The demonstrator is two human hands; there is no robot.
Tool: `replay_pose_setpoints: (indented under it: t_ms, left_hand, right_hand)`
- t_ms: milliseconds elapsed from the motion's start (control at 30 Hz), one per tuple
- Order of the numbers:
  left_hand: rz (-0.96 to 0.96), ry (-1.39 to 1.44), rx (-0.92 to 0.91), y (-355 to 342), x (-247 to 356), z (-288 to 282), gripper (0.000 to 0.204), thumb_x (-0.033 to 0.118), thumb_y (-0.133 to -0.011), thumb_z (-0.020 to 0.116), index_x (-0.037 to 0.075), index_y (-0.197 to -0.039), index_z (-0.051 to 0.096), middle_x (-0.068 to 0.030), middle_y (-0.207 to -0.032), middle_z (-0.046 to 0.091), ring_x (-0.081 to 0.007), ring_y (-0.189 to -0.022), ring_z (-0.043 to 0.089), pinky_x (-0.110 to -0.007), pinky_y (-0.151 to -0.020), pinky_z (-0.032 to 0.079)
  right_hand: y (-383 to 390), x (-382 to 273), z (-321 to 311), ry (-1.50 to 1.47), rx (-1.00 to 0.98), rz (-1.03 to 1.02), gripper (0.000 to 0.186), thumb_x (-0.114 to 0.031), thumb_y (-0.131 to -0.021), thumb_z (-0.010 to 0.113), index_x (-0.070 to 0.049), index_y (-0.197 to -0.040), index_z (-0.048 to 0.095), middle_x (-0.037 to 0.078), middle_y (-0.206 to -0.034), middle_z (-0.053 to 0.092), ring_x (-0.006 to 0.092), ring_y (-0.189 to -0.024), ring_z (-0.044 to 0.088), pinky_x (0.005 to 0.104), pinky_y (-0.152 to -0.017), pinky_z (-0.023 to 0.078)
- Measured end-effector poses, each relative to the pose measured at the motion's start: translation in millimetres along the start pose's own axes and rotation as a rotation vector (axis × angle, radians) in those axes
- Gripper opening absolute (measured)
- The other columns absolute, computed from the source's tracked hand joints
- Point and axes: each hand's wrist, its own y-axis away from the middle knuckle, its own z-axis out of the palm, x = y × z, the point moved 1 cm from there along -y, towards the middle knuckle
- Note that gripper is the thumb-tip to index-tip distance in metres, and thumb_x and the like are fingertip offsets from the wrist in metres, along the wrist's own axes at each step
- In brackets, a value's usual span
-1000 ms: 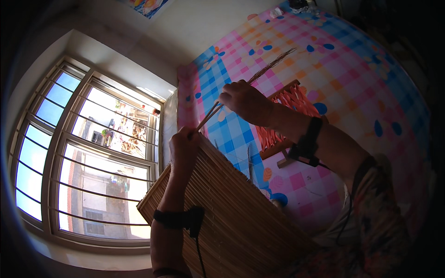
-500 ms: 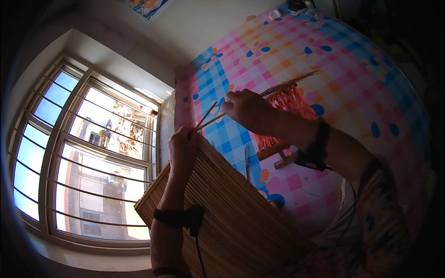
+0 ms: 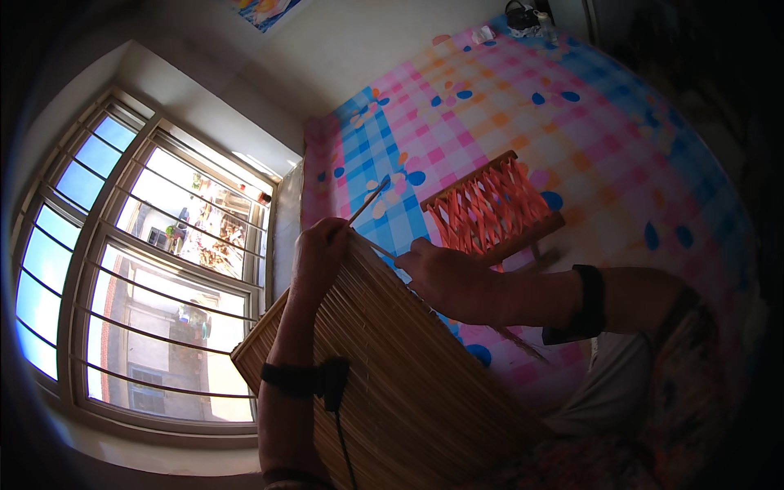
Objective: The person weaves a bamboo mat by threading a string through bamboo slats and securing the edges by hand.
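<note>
A barred, multi-pane window (image 3: 139,269) fills the left side, bright with daylight and buildings outside, set in a pale wall with a deep sill. Just right of it, the left hand (image 3: 318,253) is curled over the top edge of a slatted bamboo mat (image 3: 392,376), fingers closed on the slats, a thin bamboo stick (image 3: 367,200) poking up past them. The mat slopes down toward the lower edge, across the person's lap. The right hand (image 3: 449,282), its fingers pinched together at the mat's upper edge, appears to grip a thin stick; the hold itself is partly hidden. Behind both hands spreads a pink, blue and orange checked cloth (image 3: 523,114). A small orange woven frame (image 3: 490,208) lies on it, just beyond the right hand.
</note>
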Motion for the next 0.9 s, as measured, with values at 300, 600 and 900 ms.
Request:
replay_pose_setpoints:
  t_ms: [300, 600, 900]
  left_hand:
    - [0.073, 0.084, -0.047, 3, -3, 7, 0.022, 0.014, -0.088, 0.057, 0.0, -0.103, 0.065, -0.0193, -0.095, 0.066, -0.0332, -0.089, 0.065, -0.039, -0.078, 0.05]
    - [0.183, 0.148, -0.029, 2, -5, 12, 0.026, 0.006, -0.083, 0.054, 0.0, -0.106, 0.064, -0.0214, -0.097, 0.065, -0.0359, -0.095, 0.064, -0.039, -0.082, 0.05]
    - [0.162, 0.197, -0.128, -3, -7, 13, 0.029, 0.008, -0.083, 0.057, -0.001, -0.11, 0.064, -0.02, -0.1, 0.066, -0.0331, -0.097, 0.065, -0.037, -0.085, 0.049]
  right_hand:
    - [-5, 7, 46, 0.158, 0.251, -0.23, 0.022, -0.001, -0.079, 0.055, 0.005, -0.099, 0.051, 0.024, -0.083, 0.058, 0.0384, -0.084, 0.061, 0.0429, -0.069, 0.053]
    - [-4, -7, 44, -0.067, 0.149, 0.003, 0.022, 0.001, -0.08, 0.053, 0.007, -0.101, 0.046, 0.029, -0.095, 0.054, 0.0415, -0.083, 0.059, 0.0449, -0.071, 0.052]
    - [-5, 10, 48, 0.078, 0.191, -0.127, 0.024, 0.002, -0.078, 0.054, 0.007, -0.1, 0.046, 0.027, -0.096, 0.051, 0.0401, -0.08, 0.06, 0.0426, -0.071, 0.054]
